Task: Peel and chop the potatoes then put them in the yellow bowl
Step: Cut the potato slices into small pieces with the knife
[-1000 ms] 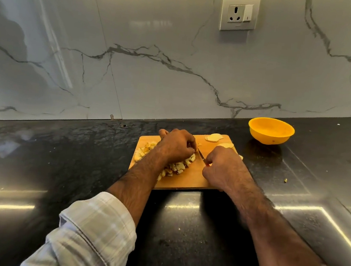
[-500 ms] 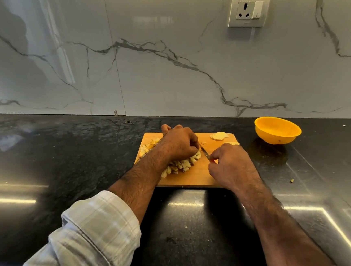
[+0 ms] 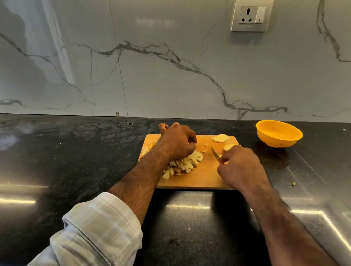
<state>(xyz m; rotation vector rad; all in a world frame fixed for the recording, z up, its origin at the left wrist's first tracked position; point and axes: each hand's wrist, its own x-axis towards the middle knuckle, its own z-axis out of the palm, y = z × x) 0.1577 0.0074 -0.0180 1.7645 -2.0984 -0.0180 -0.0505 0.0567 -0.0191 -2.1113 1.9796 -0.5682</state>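
Note:
A wooden cutting board (image 3: 204,177) lies on the black counter. A pile of chopped potato pieces (image 3: 185,164) sits on its left half. My left hand (image 3: 177,142) rests over the pile with curled fingers; what they hold is hidden. My right hand (image 3: 241,168) grips a small knife (image 3: 215,153), its blade pointing up and left, clear of the pile. A potato slice (image 3: 220,138) lies at the board's far edge, and another piece (image 3: 229,147) shows just beyond my right knuckles. The yellow bowl (image 3: 279,133) stands to the right, behind the board.
A marble wall with a socket (image 3: 251,14) rises behind the counter. A small potato scrap (image 3: 293,183) lies on the counter right of the board. A steel surface (image 3: 332,220) runs along the right side.
My right hand has drawn the knife slightly right, away from the pile. My left hand stays over the chopped pieces. The camera has shifted a little.

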